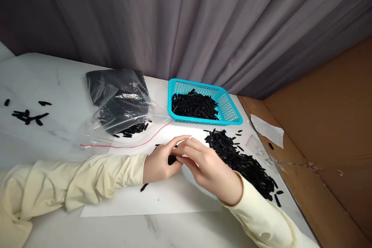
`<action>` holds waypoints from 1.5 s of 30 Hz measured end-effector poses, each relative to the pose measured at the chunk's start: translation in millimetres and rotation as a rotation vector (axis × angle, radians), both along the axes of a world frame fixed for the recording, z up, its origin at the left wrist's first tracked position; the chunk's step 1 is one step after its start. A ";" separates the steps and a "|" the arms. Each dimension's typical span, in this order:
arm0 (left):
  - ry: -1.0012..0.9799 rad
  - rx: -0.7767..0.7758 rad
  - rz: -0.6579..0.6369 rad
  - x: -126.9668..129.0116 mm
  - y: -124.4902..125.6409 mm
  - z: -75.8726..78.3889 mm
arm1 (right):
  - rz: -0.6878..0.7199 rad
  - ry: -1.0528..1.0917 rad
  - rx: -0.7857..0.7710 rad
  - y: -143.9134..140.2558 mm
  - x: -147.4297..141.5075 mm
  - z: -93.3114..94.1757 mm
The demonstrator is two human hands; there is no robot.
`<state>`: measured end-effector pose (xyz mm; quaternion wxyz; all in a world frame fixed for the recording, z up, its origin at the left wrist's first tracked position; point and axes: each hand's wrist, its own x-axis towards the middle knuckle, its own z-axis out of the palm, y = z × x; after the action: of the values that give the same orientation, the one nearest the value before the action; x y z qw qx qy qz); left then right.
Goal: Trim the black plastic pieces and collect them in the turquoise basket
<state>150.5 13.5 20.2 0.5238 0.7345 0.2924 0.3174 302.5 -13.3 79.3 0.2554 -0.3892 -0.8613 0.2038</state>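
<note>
My left hand (161, 161) is curled around a small bunch of short black strip-like pieces (172, 159), part of which shows between thumb and fingers. Meeting it from the right, my right hand (206, 164) has its fingertips pinched together at the bunch; whatever lies between them is too small to make out. Both hands are just above a white sheet (130, 201). More black pieces show behind and below my left wrist. A large heap of the same pieces (241, 159) spreads to the right of my right hand.
A turquoise basket (203, 122) holding many black pieces stands at the back. Left of it lies a clear zip bag (122, 97) with a red seal and dark contents. Several loose pieces (30, 116) lie far left. Paper (267, 131) and clear plastic (258, 146) are near the cardboard (319, 104).
</note>
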 end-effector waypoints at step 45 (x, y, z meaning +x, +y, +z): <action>0.010 0.250 -0.123 -3.3 -0.1 -3.2 | -0.452 1.126 -1.017 -35.6 12.7 -40.3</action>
<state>147.2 13.3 16.9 0.4450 0.8122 0.2076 0.3150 315.2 -48.9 39.0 0.4786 -0.4620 -0.3039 0.6820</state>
